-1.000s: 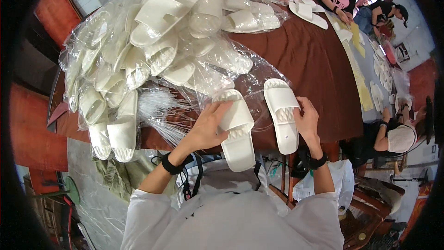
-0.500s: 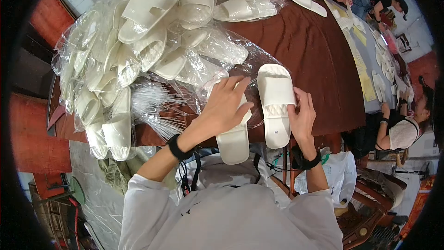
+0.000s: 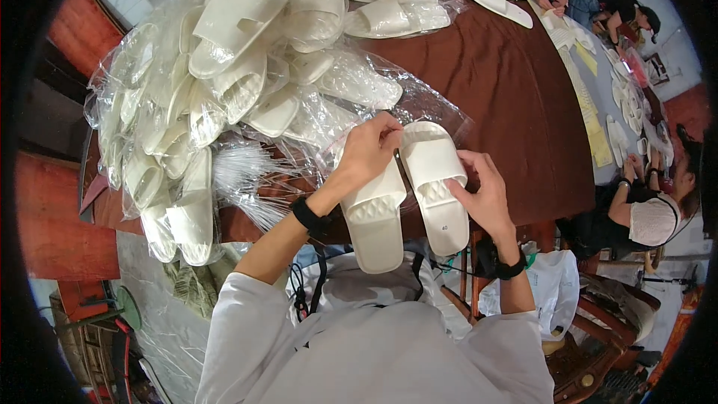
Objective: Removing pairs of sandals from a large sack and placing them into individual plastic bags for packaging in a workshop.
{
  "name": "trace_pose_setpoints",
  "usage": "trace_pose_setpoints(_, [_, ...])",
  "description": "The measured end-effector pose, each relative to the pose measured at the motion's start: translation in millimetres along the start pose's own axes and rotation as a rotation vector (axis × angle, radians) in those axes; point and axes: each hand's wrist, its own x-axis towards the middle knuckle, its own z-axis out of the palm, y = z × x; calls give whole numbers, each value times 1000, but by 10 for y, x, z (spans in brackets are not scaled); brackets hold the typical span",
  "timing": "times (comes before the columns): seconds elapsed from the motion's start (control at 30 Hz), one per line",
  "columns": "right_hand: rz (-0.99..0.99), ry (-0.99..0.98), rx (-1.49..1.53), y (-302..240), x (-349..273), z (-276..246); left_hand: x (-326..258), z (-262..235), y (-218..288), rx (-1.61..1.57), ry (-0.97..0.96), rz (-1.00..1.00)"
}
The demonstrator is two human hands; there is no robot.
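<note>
Two cream-white slide slippers lie side by side at the table's near edge, heels toward me. My left hand point(image 3: 368, 155) is over the toe end of the left slipper point(image 3: 376, 236), its fingers curled in a pinch by the gap between the two. What the pinch holds, if anything, is hidden. My right hand point(image 3: 486, 193) grips the outer side of the right slipper point(image 3: 443, 213), thumb at the strap's edge and fingers along the outside. A clear plastic bag point(image 3: 430, 101) spreads beyond the toes, partly under the left hand.
A big heap of bagged slippers point(image 3: 232, 26) covers the table's left side, beside a bundle of thin clear strips point(image 3: 250, 176). Another bagged pair point(image 3: 400, 15) and a loose pair point(image 3: 497, 0) lie farther back on the brown tablecloth point(image 3: 516, 120). Several people work at a grey table point(image 3: 606, 168) rightward.
The right slipper has shifted left and nearer me, tilting against the left one. My left hand's spread fingers have curled into a pinch. The right hand has followed its slipper.
</note>
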Motion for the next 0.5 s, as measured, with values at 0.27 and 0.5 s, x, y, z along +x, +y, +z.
trace_pose_setpoints(0.27, [40, -2, 343, -16, 411, 1, 35, 30, 30, -100, -51, 44])
trace_pose_setpoints(0.5, [68, -141, 420, 130, 670, 317, 90, 42, -71, -187, -121, 16])
